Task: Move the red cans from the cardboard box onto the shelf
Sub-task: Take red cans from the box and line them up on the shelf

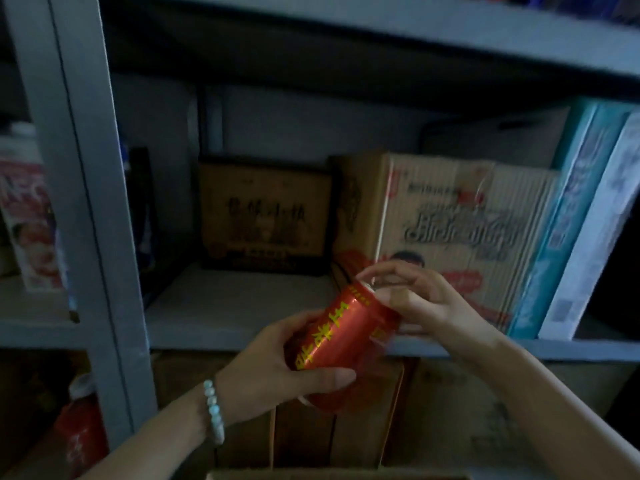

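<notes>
While left hand (270, 368) and right hand (426, 306) both grip the tilted red can (339, 334), I'd stand it upright on the shelf (225, 306).

Stockroom, metal shelving (79, 202), printed goods cartons (450, 220)

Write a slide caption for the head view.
Left hand and right hand hold a tilted red can before the grey shelf.
</notes>
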`<control>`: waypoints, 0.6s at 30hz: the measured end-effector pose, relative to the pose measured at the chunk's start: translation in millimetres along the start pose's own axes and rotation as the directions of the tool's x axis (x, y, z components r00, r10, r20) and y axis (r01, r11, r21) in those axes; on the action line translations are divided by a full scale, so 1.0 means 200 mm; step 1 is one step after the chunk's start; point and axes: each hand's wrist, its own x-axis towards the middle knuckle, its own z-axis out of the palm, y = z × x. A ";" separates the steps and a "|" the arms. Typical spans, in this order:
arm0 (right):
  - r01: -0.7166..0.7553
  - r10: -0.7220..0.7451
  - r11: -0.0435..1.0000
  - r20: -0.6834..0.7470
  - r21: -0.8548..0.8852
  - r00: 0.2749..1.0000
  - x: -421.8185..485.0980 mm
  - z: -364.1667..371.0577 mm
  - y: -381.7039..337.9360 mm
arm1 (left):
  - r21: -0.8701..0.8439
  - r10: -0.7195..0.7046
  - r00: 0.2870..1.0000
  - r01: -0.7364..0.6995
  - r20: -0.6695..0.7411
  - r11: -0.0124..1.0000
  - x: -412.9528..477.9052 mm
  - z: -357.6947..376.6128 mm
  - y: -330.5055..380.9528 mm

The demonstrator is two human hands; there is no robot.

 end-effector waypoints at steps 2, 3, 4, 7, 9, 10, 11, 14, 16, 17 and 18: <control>0.040 -0.036 0.998 -0.084 0.048 0.996 0.05 -0.06 -0.14 | -0.005 0.141 0.984 -0.142 -0.105 0.990 0.08 -0.01 0.16; 0.069 -0.057 0.993 -0.132 0.091 0.990 0.07 -0.08 -0.21 | 0.008 0.211 0.962 -0.213 -0.172 0.977 0.12 -0.01 0.23; 0.102 -0.081 0.987 -0.167 0.124 0.983 0.08 -0.09 -0.27 | 0.026 0.270 0.933 -0.271 -0.240 0.962 0.15 0.00 0.30; 0.147 -0.098 0.964 -0.217 0.222 0.971 0.09 -0.07 -0.43 | 0.138 0.405 0.832 -0.382 -0.380 0.914 0.20 0.01 0.49; 0.147 -0.090 0.958 -0.231 0.246 0.969 0.10 -0.07 -0.50 | 0.245 0.474 0.772 -0.407 -0.423 0.880 0.23 0.02 0.57; 0.152 -0.097 0.965 -0.249 0.213 0.964 0.12 -0.07 -0.53 | 0.298 0.505 0.753 -0.411 -0.422 0.862 0.25 0.03 0.62; 0.159 -0.106 0.971 -0.274 0.179 0.956 0.13 -0.08 -0.57 | 0.332 0.528 0.739 -0.417 -0.418 0.846 0.27 0.04 0.66; 0.203 -0.149 0.969 -0.324 0.140 0.934 0.19 -0.17 -0.69 | 0.350 0.575 0.713 -0.461 -0.400 0.815 0.36 0.05 0.80; 0.231 -0.170 0.962 -0.339 0.148 0.925 0.23 -0.26 -0.77 | 0.389 0.637 0.691 -0.513 -0.342 0.765 0.43 0.02 0.92; 0.246 -0.178 0.955 -0.347 0.164 0.921 0.26 -0.31 -0.82 | 0.443 0.681 0.665 -0.534 -0.306 0.720 0.47 0.00 0.98; 0.260 -0.186 0.951 -0.357 0.169 0.915 0.29 -0.36 -0.87 | 0.510 0.730 0.625 -0.548 -0.277 0.663 0.50 -0.03 1.04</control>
